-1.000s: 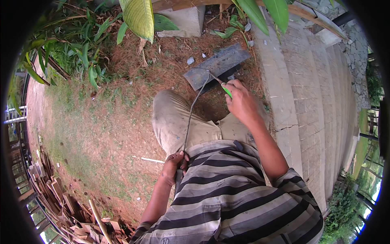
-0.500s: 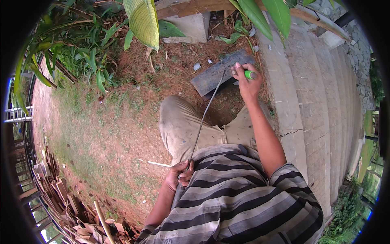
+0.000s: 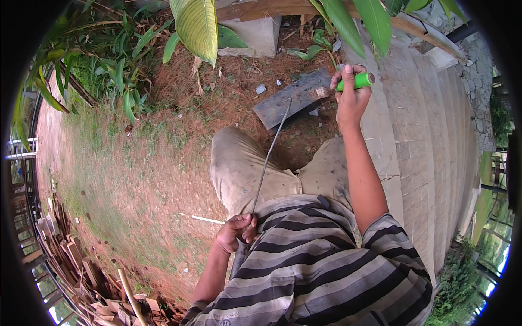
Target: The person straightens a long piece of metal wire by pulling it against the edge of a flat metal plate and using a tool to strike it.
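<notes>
My left hand (image 3: pixel 237 231) is closed round the near end of a thin dark metal rod (image 3: pixel 267 157) at my waist. The rod slants away from me, its far tip at the face of a dark wooden board (image 3: pixel 288 102). Up at the right, my right hand (image 3: pixel 352 98) grips a tool with a bright green cylindrical handle (image 3: pixel 359 82). My fingers hide its working end, so its kind does not show. The board lies tilted on the ground beyond my knees, with a pale worn patch near its right end, close to my right fingers.
Stone paving (image 3: pixel 418 157) runs along my right. Broad green leaves (image 3: pixel 197 30) hang at the far side, before a concrete block (image 3: pixel 253 38). Scrap wood (image 3: pixel 89 266) is heaped at the near left. A pale stick (image 3: pixel 206 219) lies on the soil beside my left hand.
My right hand has lifted off the board's right end and moved right and slightly away, the green handle now showing more fully. The rod's tip has shifted slightly left and nearer.
</notes>
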